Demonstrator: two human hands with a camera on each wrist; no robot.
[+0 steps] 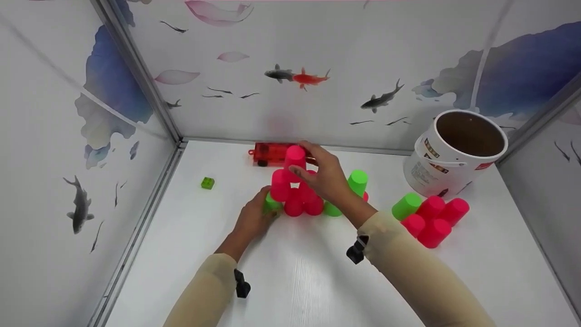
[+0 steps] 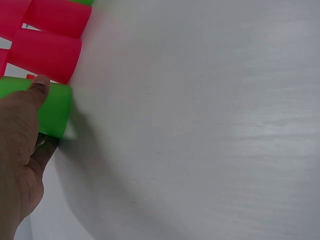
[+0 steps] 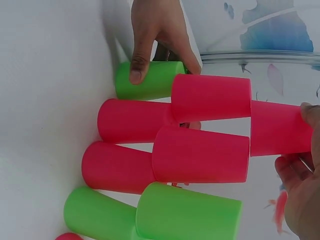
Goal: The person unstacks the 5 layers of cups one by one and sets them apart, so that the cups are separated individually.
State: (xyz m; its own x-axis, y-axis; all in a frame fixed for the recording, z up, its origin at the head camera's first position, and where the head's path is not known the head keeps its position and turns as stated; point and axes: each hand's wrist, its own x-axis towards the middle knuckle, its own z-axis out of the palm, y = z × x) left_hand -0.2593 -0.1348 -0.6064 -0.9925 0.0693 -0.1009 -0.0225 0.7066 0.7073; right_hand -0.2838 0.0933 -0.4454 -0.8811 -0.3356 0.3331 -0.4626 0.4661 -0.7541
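Observation:
A stack of pink and green plastic cups stands upside down near the table's back. My right hand holds the topmost pink cup between thumb and fingers; in the right wrist view that cup meets the second-row cups. Below it are a left pink cup and, in the right wrist view, another pink cup and a green cup. My left hand grips the green cup at the bottom row's left end, thumb on its near side. Bottom-row pink cups stand beside it.
Behind the stack lies a red translucent toy with dark wheels, partly hidden. A small green toy brick is at the left. To the right stand a cluster of pink cups with a green cup, and a white bucket behind.

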